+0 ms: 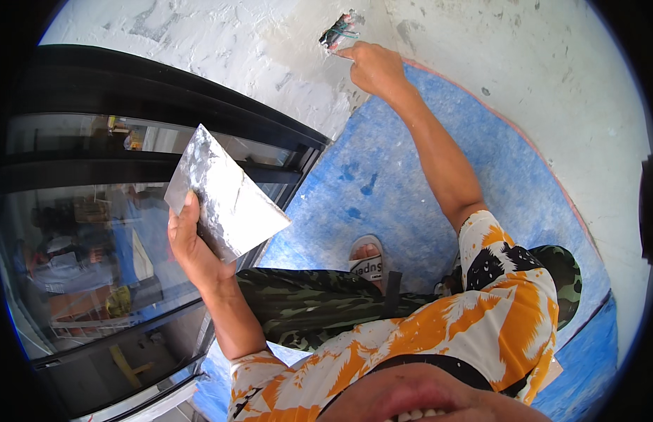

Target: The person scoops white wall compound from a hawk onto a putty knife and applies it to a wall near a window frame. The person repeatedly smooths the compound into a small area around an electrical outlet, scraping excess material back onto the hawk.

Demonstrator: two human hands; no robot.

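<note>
My left hand point(191, 239) grips one side of a flat, square plate point(177, 191), its thumb on top and its other fingers mostly hidden underneath. Smeared white plaster point(231, 207) covers much of the plate's face. Up at the wall, my right hand point(379, 69) is closed, with its index finger stretched toward a rough hole point(338, 29). A thin edge shows under that fingertip, but what the hand holds is too hidden to name. Inside the hole are several coloured wires point(346, 34). The wall point(270, 42) around it has rough, whitish plaster.
A black-framed glass door or window point(179, 77) runs along the left, with mixed items visible in or through its glass. A blue covering point(411, 176) lies on the floor. Another grey wall point(579, 105) curves along the right. My sandalled foot point(367, 254) is below.
</note>
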